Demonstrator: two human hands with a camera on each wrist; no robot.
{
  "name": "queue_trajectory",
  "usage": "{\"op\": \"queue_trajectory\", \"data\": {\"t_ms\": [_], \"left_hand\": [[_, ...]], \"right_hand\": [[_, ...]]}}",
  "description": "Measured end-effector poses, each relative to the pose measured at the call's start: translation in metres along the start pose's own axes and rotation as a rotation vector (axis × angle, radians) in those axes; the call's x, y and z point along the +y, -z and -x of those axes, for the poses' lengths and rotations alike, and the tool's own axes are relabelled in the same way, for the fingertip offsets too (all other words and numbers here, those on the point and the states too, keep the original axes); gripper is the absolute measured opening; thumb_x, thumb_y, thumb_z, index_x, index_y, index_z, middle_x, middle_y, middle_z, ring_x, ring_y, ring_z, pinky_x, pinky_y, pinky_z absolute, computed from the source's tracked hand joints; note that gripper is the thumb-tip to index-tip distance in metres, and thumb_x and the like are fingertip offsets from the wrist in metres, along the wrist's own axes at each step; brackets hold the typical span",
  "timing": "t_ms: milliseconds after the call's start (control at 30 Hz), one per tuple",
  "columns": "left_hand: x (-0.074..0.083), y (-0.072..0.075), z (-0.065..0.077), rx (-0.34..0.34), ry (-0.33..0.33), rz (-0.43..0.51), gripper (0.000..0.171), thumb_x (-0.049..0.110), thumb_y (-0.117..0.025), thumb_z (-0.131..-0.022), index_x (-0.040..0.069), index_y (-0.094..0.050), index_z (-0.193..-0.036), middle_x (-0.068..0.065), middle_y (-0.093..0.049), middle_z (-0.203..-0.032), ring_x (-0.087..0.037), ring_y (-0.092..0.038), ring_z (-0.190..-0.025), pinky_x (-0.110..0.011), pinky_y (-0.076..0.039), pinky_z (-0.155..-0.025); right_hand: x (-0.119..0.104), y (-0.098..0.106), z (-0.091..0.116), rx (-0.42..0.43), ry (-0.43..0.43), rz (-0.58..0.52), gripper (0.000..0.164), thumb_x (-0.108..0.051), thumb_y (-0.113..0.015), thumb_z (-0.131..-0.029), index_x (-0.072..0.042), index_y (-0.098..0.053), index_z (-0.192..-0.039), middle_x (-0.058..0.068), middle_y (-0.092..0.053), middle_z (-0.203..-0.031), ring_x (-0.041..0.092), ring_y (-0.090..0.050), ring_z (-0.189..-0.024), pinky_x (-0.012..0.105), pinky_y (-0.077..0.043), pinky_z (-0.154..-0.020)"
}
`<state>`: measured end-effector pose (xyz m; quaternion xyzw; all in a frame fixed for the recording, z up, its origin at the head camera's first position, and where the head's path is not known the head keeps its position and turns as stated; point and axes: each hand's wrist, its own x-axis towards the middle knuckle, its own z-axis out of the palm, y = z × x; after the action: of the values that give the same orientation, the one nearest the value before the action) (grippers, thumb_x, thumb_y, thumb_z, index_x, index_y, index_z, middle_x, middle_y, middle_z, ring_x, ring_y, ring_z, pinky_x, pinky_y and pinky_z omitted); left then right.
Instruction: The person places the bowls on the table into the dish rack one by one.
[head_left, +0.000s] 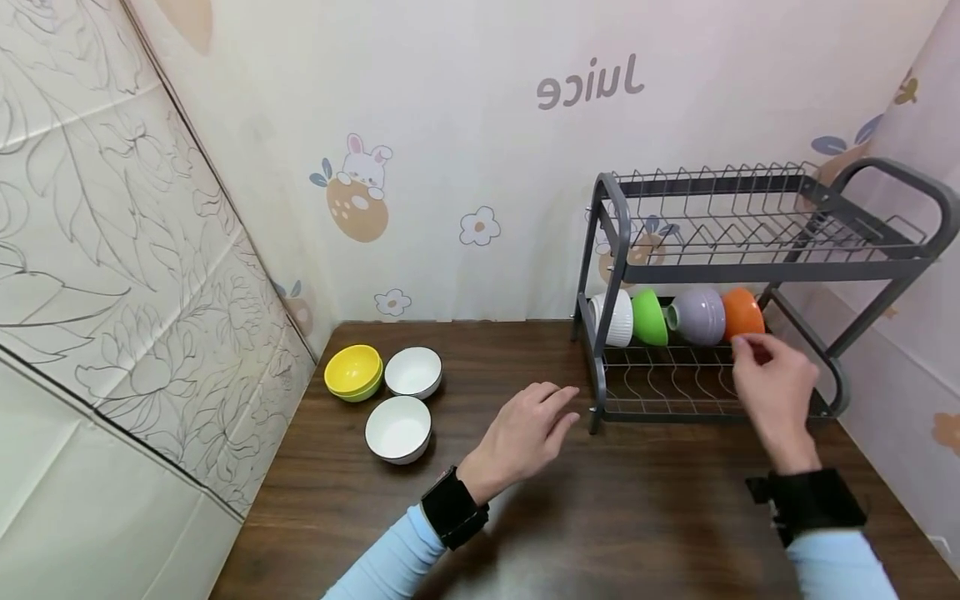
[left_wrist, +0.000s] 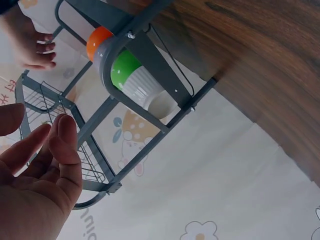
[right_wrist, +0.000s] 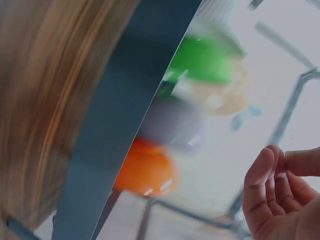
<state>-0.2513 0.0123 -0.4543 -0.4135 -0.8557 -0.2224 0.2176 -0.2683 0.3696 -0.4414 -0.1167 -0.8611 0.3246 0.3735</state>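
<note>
The right hand (head_left: 777,385) is just in front of the orange bowl (head_left: 744,313), at the right end of a row on the lower shelf of the dish rack (head_left: 765,273). Its fingers are bent, thumb and fingertips close together, and it holds nothing; the right wrist view shows a gap between it and the bowl. Leftward from that hand, beyond the orange bowl, the purple bowl (head_left: 702,317), green bowl (head_left: 650,318) and ribbed white cup (head_left: 619,320) lie tipped on their sides.

The left hand (head_left: 523,431) hangs over the brown table (head_left: 600,525), near the rack's left end, empty, its fingers loose and slightly bent. To its left, well apart from it, stand two white bowls, the farther (head_left: 413,372) and the nearer (head_left: 398,429). Beside them, farther out from that hand, a yellow bowl (head_left: 352,369) sits in a yellow-green bowl (head_left: 364,395).
</note>
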Motion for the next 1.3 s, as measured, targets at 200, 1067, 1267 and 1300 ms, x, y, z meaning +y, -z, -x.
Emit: {"op": "queue_trajectory", "data": {"t_ms": [200, 1067, 1267, 1300], "left_hand": [[0.0, 0.0, 0.007, -0.001, 0.017, -0.002, 0.028, 0.023, -0.066, -0.105, 0.008, -0.072, -0.129, 0.001, -0.071, -0.106, -0.012, -0.066, -0.097, -0.023, -0.053, -0.09], [-0.223, 0.089, 0.159, 0.094, 0.507, -0.277, 0.024, -0.001, -0.083, -0.086, -0.005, -0.077, -0.108, -0.021, -0.071, -0.105, -0.044, -0.068, -0.097, -0.057, -0.054, -0.086], [-0.231, 0.087, 0.173, 0.107, 0.451, -0.306, 0.018, -0.008, -0.083, -0.081, -0.005, -0.078, -0.098, -0.017, -0.071, -0.094, -0.043, -0.068, -0.088, -0.057, -0.055, -0.08], [-0.232, 0.087, 0.173, 0.106, 0.45, -0.308, 0.018, -0.008, -0.083, -0.081, -0.004, -0.078, -0.098, -0.017, -0.071, -0.094, -0.042, -0.068, -0.088, -0.057, -0.055, -0.08]], "right_hand": [[-0.04, -0.001, 0.059, -0.048, 0.063, -0.105, 0.022, -0.019, -0.071, -0.102, 0.0, -0.079, -0.109, 0.013, -0.071, -0.082, 0.001, -0.052, -0.063, 0.016, -0.037, -0.055], [-0.067, 0.008, 0.097, -0.098, 0.054, -0.143, 0.009, -0.013, -0.077, -0.097, -0.005, -0.08, -0.101, 0.003, -0.071, -0.078, 0.004, -0.056, -0.061, 0.016, -0.041, -0.053], [-0.065, 0.005, 0.101, -0.123, 0.057, -0.13, 0.009, -0.012, -0.077, -0.097, -0.005, -0.08, -0.102, 0.003, -0.071, -0.075, 0.004, -0.056, -0.062, 0.017, -0.041, -0.052], [-0.065, 0.004, 0.101, -0.123, 0.059, -0.127, 0.009, -0.012, -0.077, -0.097, -0.005, -0.08, -0.102, 0.004, -0.07, -0.075, 0.004, -0.056, -0.061, 0.017, -0.04, -0.052]]}}
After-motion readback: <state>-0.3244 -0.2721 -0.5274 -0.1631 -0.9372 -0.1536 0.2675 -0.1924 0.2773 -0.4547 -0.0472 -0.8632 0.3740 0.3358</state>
